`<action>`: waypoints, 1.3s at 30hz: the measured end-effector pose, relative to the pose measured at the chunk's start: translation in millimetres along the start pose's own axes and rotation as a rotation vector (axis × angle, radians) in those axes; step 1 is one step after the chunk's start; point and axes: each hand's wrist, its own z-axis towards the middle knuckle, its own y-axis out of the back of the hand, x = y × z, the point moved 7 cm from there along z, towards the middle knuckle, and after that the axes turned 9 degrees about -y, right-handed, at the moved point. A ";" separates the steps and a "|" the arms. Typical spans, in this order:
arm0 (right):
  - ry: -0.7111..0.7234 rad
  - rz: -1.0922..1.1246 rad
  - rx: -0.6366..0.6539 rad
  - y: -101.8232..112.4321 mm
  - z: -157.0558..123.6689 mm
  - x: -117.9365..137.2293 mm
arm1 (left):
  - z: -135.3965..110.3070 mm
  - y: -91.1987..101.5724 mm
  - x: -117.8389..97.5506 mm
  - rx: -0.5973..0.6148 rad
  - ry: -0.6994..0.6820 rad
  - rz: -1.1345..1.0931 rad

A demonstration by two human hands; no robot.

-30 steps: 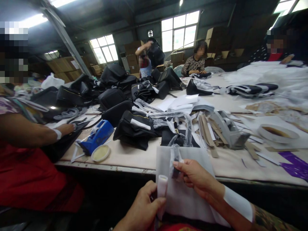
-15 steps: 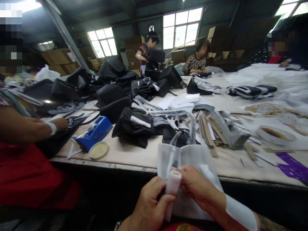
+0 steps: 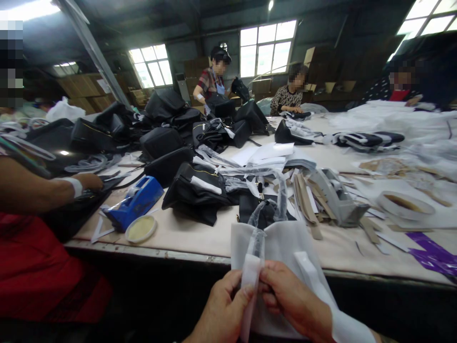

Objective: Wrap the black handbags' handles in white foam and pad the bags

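So the big thing here is the pale bench (image 3: 203, 243), and it's a mess. Toward the far left there's a heap of black bags (image 3: 163, 107), and closer to me 1 black bag (image 3: 187, 197) with a gold zipper. A whitish sheet (image 3: 285, 238) sits at the near edge, right behind my hands. Then 2 tape dispensers: a blue one (image 3: 134, 202) on the left, a grey one (image 3: 333, 200) on the right. My left hand (image 3: 226, 305) has its fingers closed round a white strip (image 3: 251, 269), thumb pressed on the front. My right hand (image 3: 291, 300) has its fingers pinched in at the strip's right edge; can't tell how much they've caught. The strip stands upright against a plastic-wrapped strap (image 3: 256, 243), which pokes out above it. Smallest is a yellowish disc (image 3: 142, 228) just beside the blue dispenser.
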 end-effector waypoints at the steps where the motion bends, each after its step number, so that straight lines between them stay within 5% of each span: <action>1: 0.023 0.008 0.012 -1.0 0.7 -0.1 | 0.3 -2.5 3.1 0.018 0.017 -0.080; 6: 0.108 -0.062 0.028 2.8 3.4 1.5 | 1.0 -15.3 10.3 0.106 0.062 -0.264; 11: 0.036 -0.505 -0.111 18.2 3.7 2.3 | 3.9 -20.0 8.4 0.149 0.044 -0.150; 17: 0.325 -1.091 -0.336 29.1 -15.8 56.0 | 2.1 -9.1 21.7 0.048 0.050 0.035; 23: 0.504 -1.223 -0.643 36.8 -23.3 115.8 | 0.0 -9.3 38.9 0.054 0.088 -0.089; 31: 0.538 -1.448 -0.692 35.5 22.9 119.0 | 1.5 -10.9 33.6 0.023 0.200 -0.309; 35: 0.593 -1.426 -0.852 53.0 7.7 129.4 | 1.5 -10.8 34.4 0.029 0.244 -0.387; 39: 0.639 -1.228 -0.718 52.1 -22.8 116.0 | -0.5 -10.8 38.7 0.017 0.252 -0.447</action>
